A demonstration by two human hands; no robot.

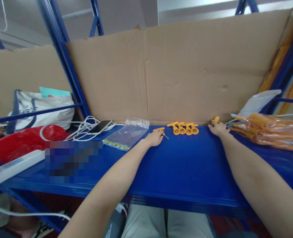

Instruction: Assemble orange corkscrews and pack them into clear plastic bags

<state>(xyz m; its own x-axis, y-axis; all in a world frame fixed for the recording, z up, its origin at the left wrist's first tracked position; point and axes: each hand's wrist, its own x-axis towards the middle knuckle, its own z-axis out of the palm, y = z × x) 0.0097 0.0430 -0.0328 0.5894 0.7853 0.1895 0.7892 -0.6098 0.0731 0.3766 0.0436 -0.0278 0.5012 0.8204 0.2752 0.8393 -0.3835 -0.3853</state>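
My left hand is low over the blue table, its fingers closed about an orange-handled corkscrew. The metal spiral sticks out to the right of the fingertips. Just beyond it, several orange corkscrews with T-shaped handles and round cup ends lie in a row by the cardboard. Farther right, my right hand is closed on an orange piece with a rounded end; the fingers hide its lower part. Beside this hand lies a clear bag of orange corkscrews.
A clear plastic bag lies left of my left hand. A phone rests among white cables. Farther left are a red bag and a white tote. A cardboard wall closes off the back; blue posts stand at the sides.
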